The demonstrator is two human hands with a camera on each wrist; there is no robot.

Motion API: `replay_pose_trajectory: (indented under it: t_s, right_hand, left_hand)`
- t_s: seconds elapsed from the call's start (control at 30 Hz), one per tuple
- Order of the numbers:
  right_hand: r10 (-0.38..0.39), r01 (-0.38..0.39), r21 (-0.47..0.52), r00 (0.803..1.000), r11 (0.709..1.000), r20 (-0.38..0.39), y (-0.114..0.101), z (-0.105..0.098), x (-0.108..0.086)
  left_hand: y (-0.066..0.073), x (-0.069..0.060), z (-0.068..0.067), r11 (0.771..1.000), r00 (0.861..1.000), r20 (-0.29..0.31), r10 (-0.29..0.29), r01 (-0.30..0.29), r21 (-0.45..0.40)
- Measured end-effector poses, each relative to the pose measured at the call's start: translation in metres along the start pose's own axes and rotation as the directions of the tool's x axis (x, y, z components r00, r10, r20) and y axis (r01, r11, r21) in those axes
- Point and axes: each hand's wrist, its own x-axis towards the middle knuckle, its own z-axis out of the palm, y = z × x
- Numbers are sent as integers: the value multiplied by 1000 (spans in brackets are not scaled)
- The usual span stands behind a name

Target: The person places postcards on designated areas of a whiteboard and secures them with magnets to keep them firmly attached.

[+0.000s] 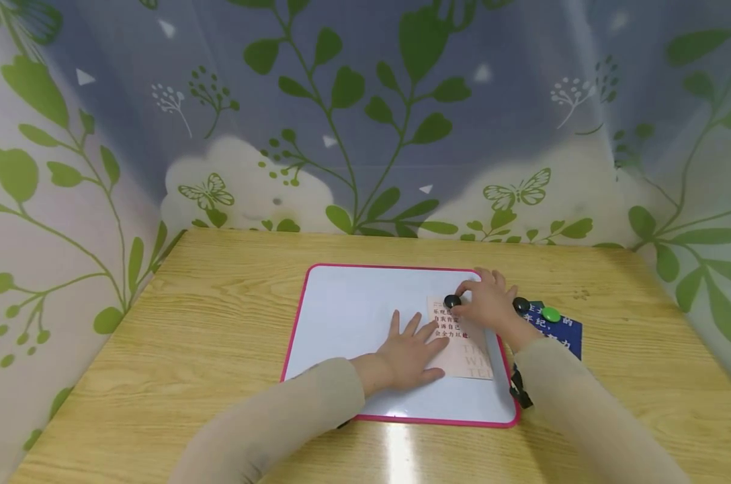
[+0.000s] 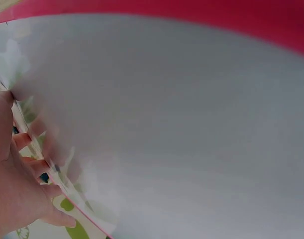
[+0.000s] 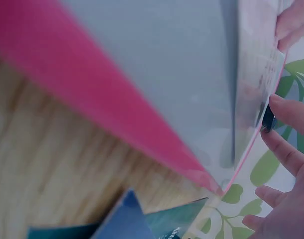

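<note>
A whiteboard (image 1: 353,316) with a pink edge lies on the table, and a pale printed card (image 1: 462,359) rests on its right part. My left hand (image 1: 406,353) lies flat with spread fingers, its fingertips on the card's left edge. At the card's top, my right hand (image 1: 489,306) pinches a round black magnet (image 1: 452,301) between thumb and finger. The right wrist view shows the magnet (image 3: 268,119) between two fingers of the right hand (image 3: 286,174). In the left wrist view the left hand (image 2: 22,184) is by the board surface (image 2: 166,109).
Right of the board lie dark blue cards (image 1: 568,333) with white print, with another black magnet (image 1: 521,305) and a green magnet (image 1: 550,314) on them. A dark object (image 1: 521,390) sits by the board's right edge. Patterned fabric (image 1: 371,134) stands behind the wooden table (image 1: 220,302).
</note>
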Motion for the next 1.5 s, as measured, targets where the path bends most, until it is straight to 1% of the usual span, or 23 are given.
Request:
replay_pose_trajectory:
  t_s: [0.17, 0.43, 0.6, 0.73, 0.93, 1.07, 1.17, 1.33, 1.5]
  right_hand:
    - [1, -1, -9, 1000, 1000, 4, 2, 0, 0]
    - [7, -7, -32, 1000, 999, 17, 4, -1, -2]
    - [10, -9, -37, 999, 999, 32, 7, -5, -5]
    - [11, -9, -40, 999, 999, 32, 14, -9, -11]
    - [-1, 2, -56, 1000, 998, 30, 33, -20, -22]
    - [5, -4, -46, 1000, 999, 22, 52, -26, -32]
    - [15, -14, -35, 1000, 999, 13, 68, -32, -39]
    - [59, -58, -62, 998, 996, 17, 93, -41, -49]
    - [105, -102, -70, 993, 992, 54, 113, -49, -57]
  left_hand:
    - [1, -1, -2, 1000, 1000, 1, -1, 1, 3]
    - [2, 0, -3, 1000, 1000, 20, -8, 8, -3]
    - [3, 0, -2, 1000, 1000, 11, 0, 0, -8]
    - [4, -1, -2, 1000, 1000, 2, 2, -2, -9]
    - [2, -3, 2, 999, 1000, 7, 5, -5, -38]
    - [0, -4, 3, 998, 1000, 4, 8, -7, -63]
    - [-4, -5, 3, 997, 1000, -13, -1, 0, -83]
    - [-17, -7, 2, 992, 998, -40, -38, 33, -119]
    - [-37, -15, -1, 984, 994, -51, -93, 84, -158]
